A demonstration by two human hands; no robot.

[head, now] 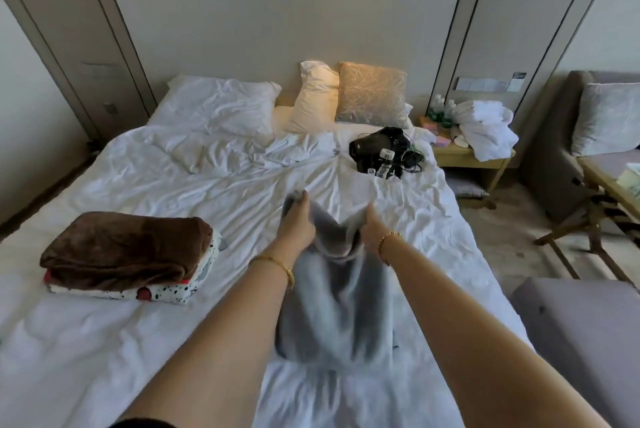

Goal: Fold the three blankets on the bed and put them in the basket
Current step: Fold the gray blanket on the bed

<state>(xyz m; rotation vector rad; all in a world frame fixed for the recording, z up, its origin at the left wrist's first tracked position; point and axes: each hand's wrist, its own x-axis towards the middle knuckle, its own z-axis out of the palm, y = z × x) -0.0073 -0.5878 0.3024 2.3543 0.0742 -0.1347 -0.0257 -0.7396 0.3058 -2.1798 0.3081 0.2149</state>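
Holding the soft grey fleece blanket (332,296) over the white-sheeted bed (104,341), I pinch its top edge in my left hand (296,225) and right hand (372,227); matching corners should square the fold. Beyond, left, folded brown plush blanket (124,247) tops spotted white blanket (169,292).

Bare sheet (104,341) ahead; folded blankets (128,254) left, cable clutter (384,154) beyond.

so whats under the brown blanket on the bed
The folded brown blanket lies on top of a folded white blanket with black spots and red bits, which rests on the bed sheet. Only that lower blanket's edges show; the rest is covered.
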